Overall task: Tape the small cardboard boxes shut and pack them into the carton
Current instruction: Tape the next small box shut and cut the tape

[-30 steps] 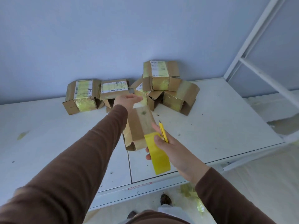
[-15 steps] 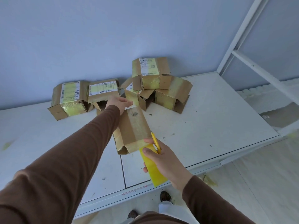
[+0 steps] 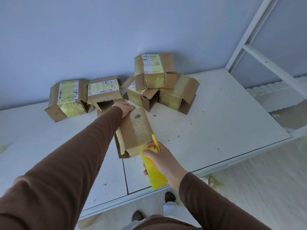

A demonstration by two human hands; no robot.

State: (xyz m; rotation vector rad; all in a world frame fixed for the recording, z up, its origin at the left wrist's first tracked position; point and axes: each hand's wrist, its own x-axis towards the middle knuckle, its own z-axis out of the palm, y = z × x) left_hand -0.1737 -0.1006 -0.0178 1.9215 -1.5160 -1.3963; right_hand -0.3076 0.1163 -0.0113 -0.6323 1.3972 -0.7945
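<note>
Box in hand: small cardboard box [image 3: 132, 131] lying on the white table [image 3: 216, 123], long axis running from the far end near the pile toward the near table edge, tilted slightly left.
Left hand [image 3: 125, 108]: fingers curled over the far end of the box, gripping it and pinning it down.
Right hand [image 3: 159, 156]: at the near end of the box, curled round the yellow tape roll [image 3: 155, 173], with a yellow utility knife [image 3: 156, 143] sticking up between the fingers.
Tape strip [image 3: 140, 130]: laid along the top seam, reaching the near edge where the roll hangs just past it.
Key relation: roll directly below the near end of the box, so the right hand is nearer for the cut; probably a wrap over that end first.
Other boxes: taped cardboard boxes [image 3: 154, 68] piled against the wall beyond the left hand.
Carton: not in view.
Change: since a second ago, right hand and roll closer in against the near box edge; left hand's grip as before.
</note>
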